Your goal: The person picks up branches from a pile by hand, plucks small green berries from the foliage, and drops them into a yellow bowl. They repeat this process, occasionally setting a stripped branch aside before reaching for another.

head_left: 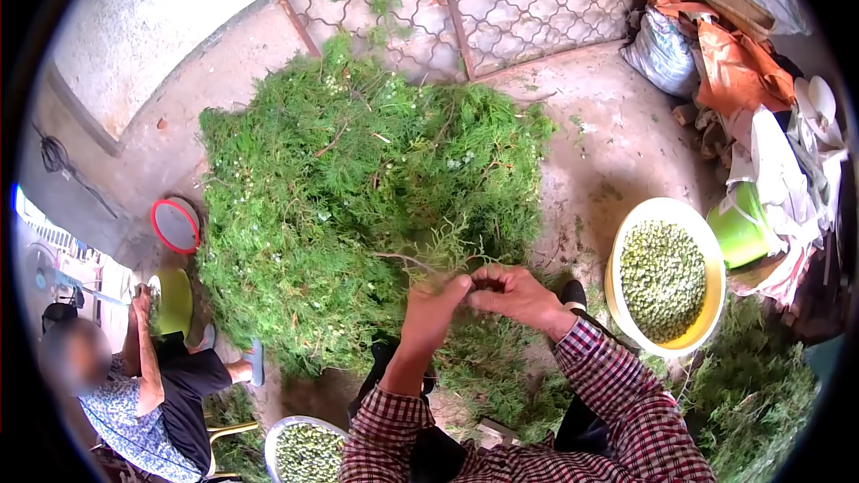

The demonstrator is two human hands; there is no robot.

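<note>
With left fingers (458, 287), pinching a green sprig (445, 242) close to curled right fingers (490, 302) of unclear grip, apparently for steadiness, above the near side of a leafy heap (300, 215).

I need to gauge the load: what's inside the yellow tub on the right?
Small green pieces lie inside the yellow tub; they cover its bottom, so anything underneath them can't be seen.

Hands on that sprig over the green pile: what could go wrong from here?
Small bits dropped by the left hand or right hand could get lost in the green pile. The yellow basin, full of small green pieces, sits near the right sleeve; a careless move might spill it.
</note>
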